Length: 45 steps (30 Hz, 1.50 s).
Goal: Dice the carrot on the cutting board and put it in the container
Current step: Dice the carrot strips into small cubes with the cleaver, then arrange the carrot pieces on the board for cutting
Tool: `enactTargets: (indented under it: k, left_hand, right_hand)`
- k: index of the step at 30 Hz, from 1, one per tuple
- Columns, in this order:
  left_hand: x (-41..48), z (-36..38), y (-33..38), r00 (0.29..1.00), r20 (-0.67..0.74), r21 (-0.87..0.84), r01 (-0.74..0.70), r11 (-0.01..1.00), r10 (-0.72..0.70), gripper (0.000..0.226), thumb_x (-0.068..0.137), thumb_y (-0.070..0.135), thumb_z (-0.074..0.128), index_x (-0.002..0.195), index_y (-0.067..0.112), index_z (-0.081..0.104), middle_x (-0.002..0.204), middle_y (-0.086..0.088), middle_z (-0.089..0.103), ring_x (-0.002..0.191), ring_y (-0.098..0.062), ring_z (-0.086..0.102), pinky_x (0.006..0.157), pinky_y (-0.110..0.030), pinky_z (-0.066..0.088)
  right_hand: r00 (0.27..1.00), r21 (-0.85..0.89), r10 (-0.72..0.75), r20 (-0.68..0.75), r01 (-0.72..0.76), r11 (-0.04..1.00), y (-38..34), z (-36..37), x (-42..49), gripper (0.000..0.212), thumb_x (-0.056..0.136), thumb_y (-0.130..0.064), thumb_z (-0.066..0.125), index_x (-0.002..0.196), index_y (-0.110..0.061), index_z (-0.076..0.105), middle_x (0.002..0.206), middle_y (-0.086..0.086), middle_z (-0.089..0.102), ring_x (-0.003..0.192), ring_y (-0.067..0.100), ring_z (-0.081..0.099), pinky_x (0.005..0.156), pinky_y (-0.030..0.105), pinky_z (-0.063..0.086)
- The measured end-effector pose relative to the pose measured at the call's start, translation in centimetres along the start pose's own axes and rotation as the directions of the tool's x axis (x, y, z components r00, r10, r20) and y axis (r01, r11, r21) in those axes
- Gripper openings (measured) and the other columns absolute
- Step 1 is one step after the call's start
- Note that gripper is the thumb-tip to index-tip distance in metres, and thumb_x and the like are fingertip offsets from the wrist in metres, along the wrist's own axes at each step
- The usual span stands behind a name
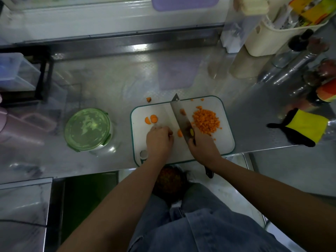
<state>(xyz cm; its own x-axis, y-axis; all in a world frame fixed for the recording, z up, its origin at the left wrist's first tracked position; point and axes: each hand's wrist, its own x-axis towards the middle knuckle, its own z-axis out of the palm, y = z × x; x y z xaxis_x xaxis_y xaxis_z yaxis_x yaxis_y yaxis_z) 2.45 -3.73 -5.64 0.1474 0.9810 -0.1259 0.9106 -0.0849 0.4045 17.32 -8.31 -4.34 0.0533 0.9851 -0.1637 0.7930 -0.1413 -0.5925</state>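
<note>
Person is dicing on the white plastic cutting board.
Right hand is clamping the steel cleaver, left hand grip unclear — round orange carrot slices are waiting next.

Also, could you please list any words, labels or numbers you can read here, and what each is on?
None can be read.
The yellow package in the cream basket: print too blurred.
The bottle label at the right edge: too blurred.
</note>
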Motion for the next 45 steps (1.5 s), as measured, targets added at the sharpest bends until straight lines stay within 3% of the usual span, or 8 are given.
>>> enactTargets:
  k: [8, 15, 18, 24, 31, 36, 41, 45]
  left_hand:
    - [0.1, 0.2, 0.4, 1.000, -0.015, 0.023, -0.010, 1.000, 0.010, 0.016, 0.087, 0.022, 0.058, 0.090, 0.016, 0.073, 0.085, -0.008, 0.070, 0.086, -0.026, 0.056, 0.071, -0.033, 0.041]
    - [0.6, 0.1, 0.8, 0.998, 0.065, -0.055, 0.015, 0.998, -0.011, 0.019, 0.090, 0.024, 0.056, 0.092, 0.015, 0.072, 0.088, -0.006, 0.070, 0.090, -0.025, 0.058, 0.085, -0.037, 0.047]
    - [0.9, -0.2, 1.5, 0.992, 0.112, -0.185, 0.078, 0.980, -0.058, 0.024, 0.095, 0.029, 0.051, 0.090, 0.015, 0.069, 0.085, -0.003, 0.068, 0.082, -0.021, 0.061, 0.068, -0.030, 0.044]
    - [1.0, -1.9, 4.5, 0.931, 0.279, -0.745, 0.364, 0.559, -0.234, 0.047, 0.097, 0.053, 0.038, 0.095, 0.015, 0.064, 0.076, -0.010, 0.070, 0.064, -0.022, 0.065, 0.059, -0.033, 0.053]
    - [0.7, -1.6, 2.1, 0.932, 0.140, -0.474, 0.360, 0.804, -0.334, 0.032, 0.100, 0.019, 0.039, 0.078, 0.002, 0.055, 0.082, -0.017, 0.057, 0.076, -0.029, 0.052, 0.061, -0.031, 0.028]
    - [0.5, -2.3, 0.6, 0.903, 0.132, -0.533, 0.413, 0.738, -0.410, 0.041, 0.099, 0.017, 0.039, 0.061, 0.004, 0.048, 0.072, -0.020, 0.052, 0.077, -0.036, 0.054, 0.061, -0.037, 0.031]
    - [0.4, -2.0, -0.2, 0.886, 0.135, -0.602, 0.430, 0.673, -0.444, 0.042, 0.101, 0.023, 0.038, 0.074, -0.004, 0.057, 0.084, -0.028, 0.060, 0.084, -0.041, 0.057, 0.061, -0.036, 0.034]
    - [0.5, -1.6, -0.3, 0.893, 0.128, -0.640, 0.407, 0.652, -0.431, 0.041, 0.097, 0.016, 0.042, 0.056, 0.014, 0.038, 0.058, -0.004, 0.041, 0.060, -0.028, 0.045, 0.062, -0.037, 0.034]
  right_hand:
    - [0.993, -0.043, -0.047, 0.109, 0.052, 0.998, 0.0, 0.5, 0.0, 0.023, 0.092, -0.016, 0.050, 0.113, -0.007, 0.049, 0.071, 0.011, 0.057, 0.058, 0.025, 0.053, 0.053, 0.040, 0.045]
    - [0.992, -0.104, 0.123, -0.009, -0.123, 0.987, 2.8, -2.2, 0.9, 0.029, 0.091, -0.014, 0.048, 0.119, -0.003, 0.047, 0.073, 0.008, 0.051, 0.063, 0.027, 0.049, 0.056, 0.033, 0.038]
    - [0.997, -0.115, 0.071, -0.035, -0.075, 0.991, 2.4, -3.0, 1.0, 0.025, 0.092, -0.018, 0.050, 0.113, -0.006, 0.050, 0.071, 0.009, 0.057, 0.062, 0.029, 0.054, 0.054, 0.034, 0.038]
    - [0.994, -0.177, -0.095, -0.058, 0.084, 0.981, -0.2, -2.5, 0.4, 0.014, 0.087, -0.018, 0.054, 0.096, -0.007, 0.052, 0.071, 0.006, 0.055, 0.068, 0.030, 0.058, 0.054, 0.031, 0.035]
    - [0.964, -0.033, -0.223, 0.143, 0.230, 0.973, -0.1, -1.4, 0.0, 0.032, 0.094, -0.042, 0.050, 0.113, -0.018, 0.060, 0.088, 0.003, 0.063, 0.079, 0.020, 0.059, 0.063, 0.033, 0.042]
    - [0.994, 0.126, -0.102, -0.037, 0.106, 0.986, 0.7, -1.3, 2.0, 0.013, 0.092, -0.020, 0.057, 0.101, -0.013, 0.063, 0.080, 0.001, 0.058, 0.071, 0.016, 0.056, 0.065, 0.032, 0.046]
    - [0.994, 0.225, -0.078, 0.073, 0.060, 0.972, -1.1, -0.3, 3.0, 0.028, 0.091, -0.023, 0.061, 0.117, -0.013, 0.059, 0.102, 0.002, 0.056, 0.083, 0.017, 0.058, 0.074, 0.031, 0.049]
    - [0.992, 0.197, -0.077, 0.098, 0.057, 0.979, -1.7, 0.8, 3.1, 0.018, 0.091, -0.020, 0.060, 0.109, -0.015, 0.063, 0.100, 0.003, 0.058, 0.079, 0.014, 0.058, 0.068, 0.025, 0.046]
